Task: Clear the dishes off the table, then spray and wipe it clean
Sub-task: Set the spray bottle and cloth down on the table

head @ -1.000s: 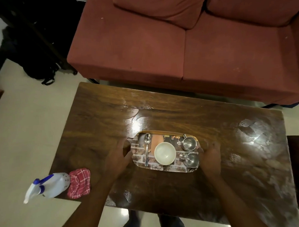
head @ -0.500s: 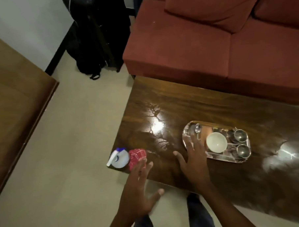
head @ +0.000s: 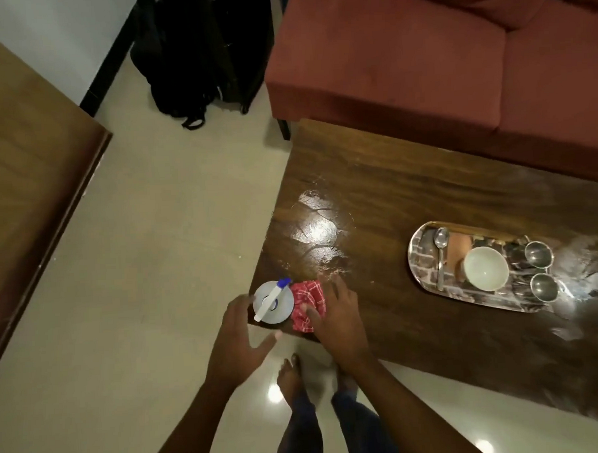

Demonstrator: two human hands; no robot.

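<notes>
Dark, glossy wooden table (head: 409,194) in front of a red sofa (head: 403,50), with pale tiled floor (head: 171,232) around it and glare and smeared patches on the tabletop. At the near left corner of the table, upright and seen from above: a white spray bottle (head: 273,301) with a blue nozzle, touching a red checked cloth (head: 306,301) just to its right.

Over the right half of the cloth lies the right hand (head: 335,313), thumb down on the fabric and fingers reaching past its far edge – impossible to tell whether pinching the cloth or merely resting on it. Just beside the bottle, out past the table edge and over the floor, the left hand (head: 237,342): released, fingers spread, holding nothing, fingertips close to the bottle's side.

Well apart from both hands, towards the right of the table – an oval patterned tray (head: 422,255), on the tabletop and carrying all the dishes. On the tray: a metal spoon (head: 441,251) along its left end, a white bowl (head: 486,269) in the middle, and two small steel cups (head: 538,254) at the right end, one behind the other.

Below the table edge, bare feet (head: 290,374) on the floor. Against the far wall, a black bag (head: 201,52); at the left edge of view, a brown wooden surface (head: 23,152)
</notes>
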